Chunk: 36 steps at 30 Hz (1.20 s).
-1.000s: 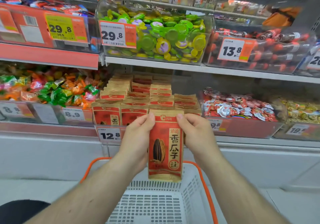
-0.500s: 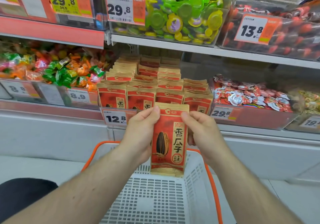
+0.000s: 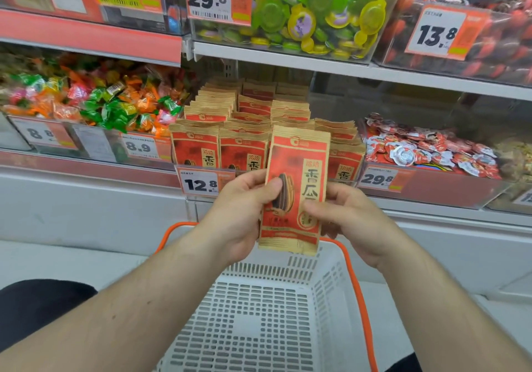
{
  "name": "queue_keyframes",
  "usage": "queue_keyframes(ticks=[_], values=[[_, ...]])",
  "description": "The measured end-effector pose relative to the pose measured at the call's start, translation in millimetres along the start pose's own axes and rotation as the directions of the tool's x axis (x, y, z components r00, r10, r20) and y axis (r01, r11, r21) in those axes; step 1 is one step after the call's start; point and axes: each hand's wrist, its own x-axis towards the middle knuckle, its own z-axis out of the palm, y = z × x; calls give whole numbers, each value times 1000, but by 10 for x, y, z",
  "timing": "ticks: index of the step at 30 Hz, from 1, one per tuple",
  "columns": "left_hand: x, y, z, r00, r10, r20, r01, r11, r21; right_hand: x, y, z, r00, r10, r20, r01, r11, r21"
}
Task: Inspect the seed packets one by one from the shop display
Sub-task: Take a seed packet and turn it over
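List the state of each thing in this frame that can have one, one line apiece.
Held seed packet: upright, sealed, front toward camera, above the basket.
Left hand: grips the packet's left edge, thumb on its front.
Right hand: grips its right edge, thumb on its front.
Shelf packets: standing in rows.
Basket: nothing visible inside.

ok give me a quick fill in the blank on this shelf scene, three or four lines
1. Both hands, left and right, hold one red seed ____.
2. The price tag under the seed packets on the shelf reads ____.
3. The white basket below the hands has an ____ rim.
4. The round green sweets sit on the shelf ____ the seed packets.

Missing words: packet; 12.8; orange; above
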Motion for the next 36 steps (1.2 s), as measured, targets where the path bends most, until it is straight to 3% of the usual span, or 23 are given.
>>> queue_keyframes(ticks=[5, 8, 12, 15, 18, 20, 22, 27, 36], values=[[-1, 26, -28, 999, -43, -26, 41, 997, -67, -19, 47, 11, 996, 4, 91, -2, 1000, -12], [-9, -1, -26, 998, -21, -63, 24, 999, 42, -16, 61, 21, 997, -11, 71, 14, 999, -43], [-31, -49, -18, 994, 71, -80, -43, 950, 309, -13, 96, 152, 997, -63, -53, 41, 937, -347], [-34, -76, -22, 999, 23, -46, -7, 942, 334, -37, 117, 179, 998, -58, 35, 68, 889, -453], [-21, -76, -79, 1000, -12, 16, 6, 934, 358, -50, 83, 95, 991, -85, 102, 119, 908, -401], [-24, -76, -104, 997, -29, 65, 4, 931, 365, -57, 42, 79, 985, -168, 24, 168, 939, -299], [-36, -84, -108, 992, -57, 115, 10, 930, 367, -58, 34, 99, 967, -244, -79, 209, 927, -311], [-72, -117, -101, 960, -115, 254, 44, 963, 267, -34, 57, 189, 940, -322, -109, 261, 888, -378], [-56, -156, -90, 959, -147, 244, 100, 976, 192, -39, 34, 215, 929, -340, -147, 272, 896, -352]])
